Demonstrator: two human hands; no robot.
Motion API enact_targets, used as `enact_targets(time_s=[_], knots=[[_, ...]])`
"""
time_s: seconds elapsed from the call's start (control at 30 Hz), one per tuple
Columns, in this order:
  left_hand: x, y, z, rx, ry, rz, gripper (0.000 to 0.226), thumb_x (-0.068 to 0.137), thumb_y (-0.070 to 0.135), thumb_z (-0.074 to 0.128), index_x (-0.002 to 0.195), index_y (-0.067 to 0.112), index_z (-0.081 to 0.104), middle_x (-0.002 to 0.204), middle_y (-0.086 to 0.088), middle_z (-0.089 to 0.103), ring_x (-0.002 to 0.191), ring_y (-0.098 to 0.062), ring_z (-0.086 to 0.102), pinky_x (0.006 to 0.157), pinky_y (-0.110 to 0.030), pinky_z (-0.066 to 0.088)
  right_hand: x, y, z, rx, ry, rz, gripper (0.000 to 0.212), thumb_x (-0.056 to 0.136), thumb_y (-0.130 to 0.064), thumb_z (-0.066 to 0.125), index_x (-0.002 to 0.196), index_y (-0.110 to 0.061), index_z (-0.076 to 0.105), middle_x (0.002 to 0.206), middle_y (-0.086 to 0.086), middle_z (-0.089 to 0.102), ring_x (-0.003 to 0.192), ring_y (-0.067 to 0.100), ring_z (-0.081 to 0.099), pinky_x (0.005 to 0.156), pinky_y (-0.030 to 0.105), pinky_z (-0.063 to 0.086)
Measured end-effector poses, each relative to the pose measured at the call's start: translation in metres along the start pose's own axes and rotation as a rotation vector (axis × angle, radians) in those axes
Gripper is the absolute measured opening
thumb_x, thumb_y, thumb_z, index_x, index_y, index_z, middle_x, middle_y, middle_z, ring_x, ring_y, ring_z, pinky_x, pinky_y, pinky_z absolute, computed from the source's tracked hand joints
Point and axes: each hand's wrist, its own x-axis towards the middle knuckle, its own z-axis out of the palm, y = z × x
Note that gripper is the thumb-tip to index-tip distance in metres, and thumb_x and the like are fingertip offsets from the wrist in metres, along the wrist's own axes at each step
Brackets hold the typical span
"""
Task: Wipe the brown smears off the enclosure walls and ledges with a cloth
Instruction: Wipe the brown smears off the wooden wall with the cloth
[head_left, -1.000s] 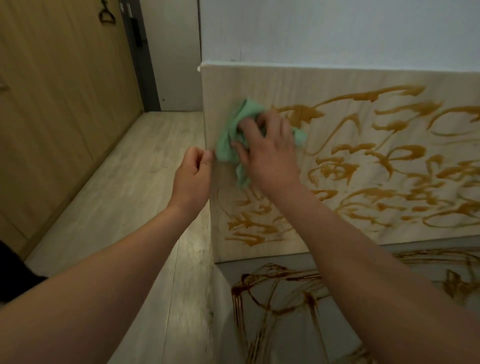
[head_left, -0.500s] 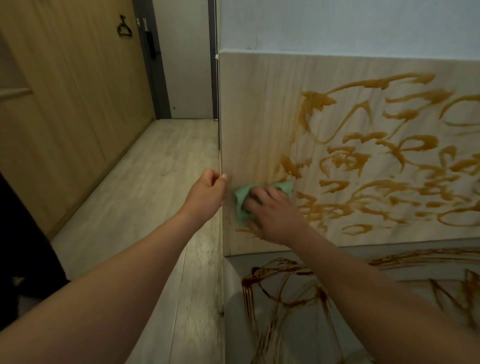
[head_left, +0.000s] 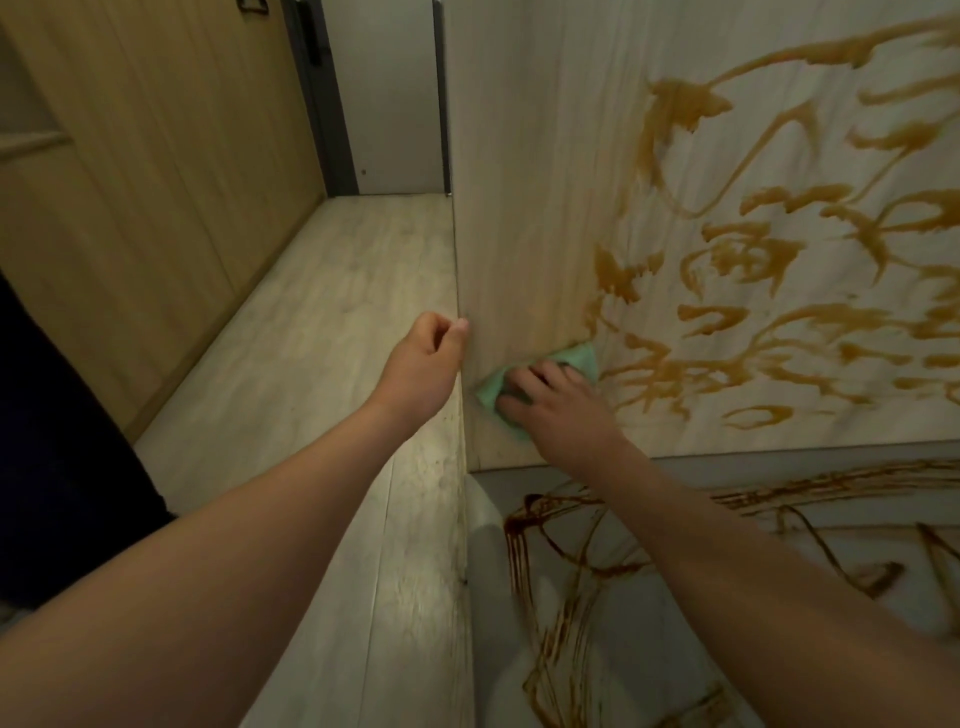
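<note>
A pale wooden enclosure wall (head_left: 519, 208) stands upright in front of me. Brown smears (head_left: 769, 260) cover its middle and right; the strip along its left edge looks wiped. My right hand (head_left: 561, 410) presses a green cloth (head_left: 584, 358) flat against the wall low on its left side, fingers spread over it. My left hand (head_left: 426, 364) is at the wall's left edge with curled fingers; its fingertips touch the edge and it holds nothing. Below the wall, a grey ledge (head_left: 649, 597) carries darker brown smears (head_left: 519, 535).
Light plank floor (head_left: 337, 364) runs along the left of the enclosure. Wooden cabinet fronts (head_left: 156, 182) line the far left, with a dark-framed white door (head_left: 384, 104) at the end of the passage. A dark shape (head_left: 52, 441) sits at the left edge.
My right hand swept the cloth down from the wall's upper left to its lower left, removing smears there. My left hand slid down along the edge. The view moved closer.
</note>
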Motion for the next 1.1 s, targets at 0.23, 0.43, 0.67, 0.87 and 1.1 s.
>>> enact_targets(time_s=[0.23,0.43,0.67,0.87,1.1], knots=[[-0.001,-0.009,0.019,0.030,0.024,-0.062,0.038,0.101,0.054,0.055,0.088,0.019,0.047,0.087,-0.008,0.064,0.079,-0.028,0.064,0.080,-0.056,0.058,0.011,0.001,-0.013,0.056,0.289,0.585,0.022,0.093,-0.024,0.069,0.113,-0.017,0.064,0.103,0.014,0.056,0.092,0.034,0.053,0.063,0.037,0.046],[0.011,-0.024,0.032,0.096,0.052,-0.052,0.034,0.106,0.041,0.050,0.087,0.014,0.045,0.083,-0.005,0.060,0.074,-0.020,0.056,0.059,-0.032,0.043,-0.019,-0.033,0.052,0.153,-0.033,0.228,0.032,0.075,-0.025,0.070,0.104,-0.013,0.062,0.087,0.008,0.060,0.080,0.031,0.061,0.043,0.032,0.044],[0.012,-0.029,0.038,0.137,0.117,-0.028,0.032,0.106,0.035,0.053,0.084,0.015,0.041,0.069,0.011,0.048,0.060,-0.006,0.044,0.047,-0.018,0.032,-0.034,-0.051,0.052,0.302,0.106,1.037,0.030,0.092,-0.023,0.067,0.111,-0.005,0.052,0.103,0.018,0.061,0.084,0.037,0.061,0.057,0.036,0.044],[0.014,-0.022,0.034,0.181,0.079,-0.054,0.033,0.106,0.040,0.052,0.087,0.014,0.045,0.076,0.001,0.053,0.064,-0.012,0.047,0.055,-0.028,0.035,0.024,-0.080,0.043,1.017,0.092,1.613,0.036,0.100,-0.011,0.048,0.131,-0.006,0.030,0.140,0.023,0.038,0.119,0.041,0.049,0.090,0.038,0.042],[0.015,0.001,0.024,0.309,-0.027,-0.199,0.039,0.106,0.048,0.049,0.098,0.010,0.054,0.096,-0.005,0.059,0.086,-0.025,0.055,0.073,-0.032,0.038,0.003,-0.008,0.026,1.245,0.236,1.877,0.072,0.097,-0.019,0.059,0.158,-0.014,0.020,0.161,0.019,0.031,0.140,0.039,0.042,0.113,0.048,0.041]])
